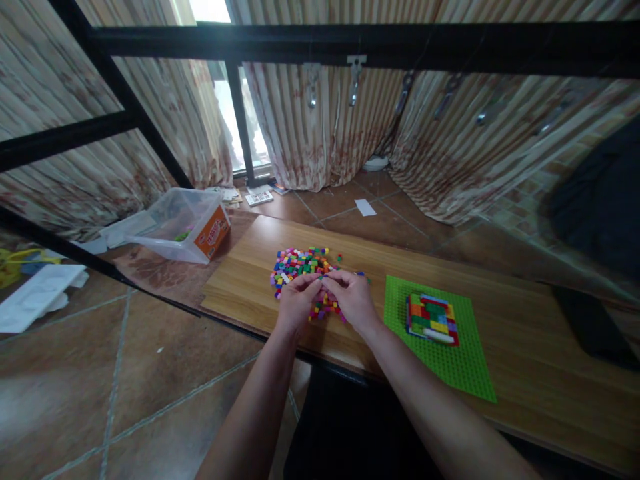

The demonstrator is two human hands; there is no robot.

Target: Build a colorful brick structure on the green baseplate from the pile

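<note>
Above a heap of small colourful building bricks (pixel 300 263), my left hand (pixel 296 303) and my right hand (pixel 354 300) meet at the fingertips. Thumbs and index fingers of both are pinched together. Whatever sits between them is too small and too covered to make out against the bricks behind. To the right of my right hand lies a green studded baseplate (pixel 470 363). On it stands a low, roughly square build of multicoloured bricks (pixel 434 317), with a white piece along its near side. More loose bricks show under and between my hands.
The wooden table (pixel 240 287) carries a dark flat object (pixel 595 327) at its right end. Beyond its left end is a clear plastic box (pixel 175 223) with an orange label. A black metal frame (pixel 320 41) crosses above, before striped curtains. White packaging (pixel 37 297) lies on the tiled floor.
</note>
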